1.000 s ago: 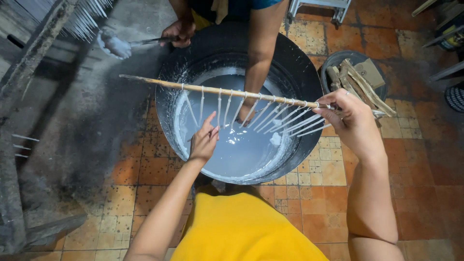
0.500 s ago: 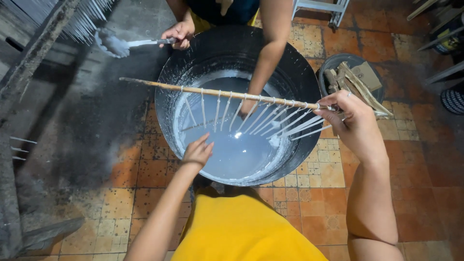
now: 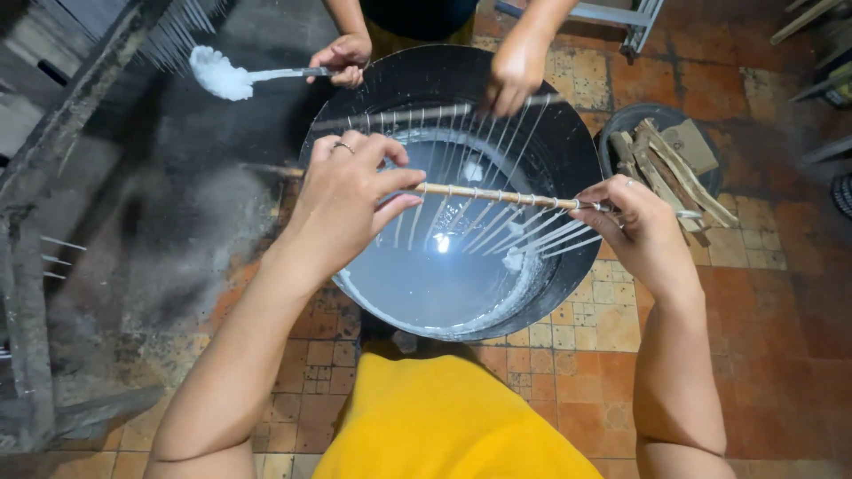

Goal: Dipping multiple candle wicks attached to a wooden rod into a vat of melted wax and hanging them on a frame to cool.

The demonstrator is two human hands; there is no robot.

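Over a wide black basin [image 3: 581, 168] of white liquid [image 3: 426, 284] I hold a thin wooden stick [image 3: 497, 197] level. Several white-coated strings hang from it towards the liquid. My left hand [image 3: 351, 200] grips the stick near its left end and wears a ring. My right hand [image 3: 639, 231] pinches the right end. Across the basin, another person's hand [image 3: 515, 66] holds a second stick [image 3: 417, 115] with hanging strings. That person's other hand [image 3: 342, 58] holds a metal spoon with a white lump [image 3: 222, 75].
A dark bucket [image 3: 621, 124] with pieces of wood stands right of the basin on the orange tiled floor [image 3: 754, 293]. A dark wooden rack [image 3: 53, 151] with thin white strands runs along the left. A metal frame [image 3: 621, 16] stands at the top.
My left hand has risen from the basin's near edge and taken hold of the stick. The stick now sits higher. The other person has brought a second stick over the basin.
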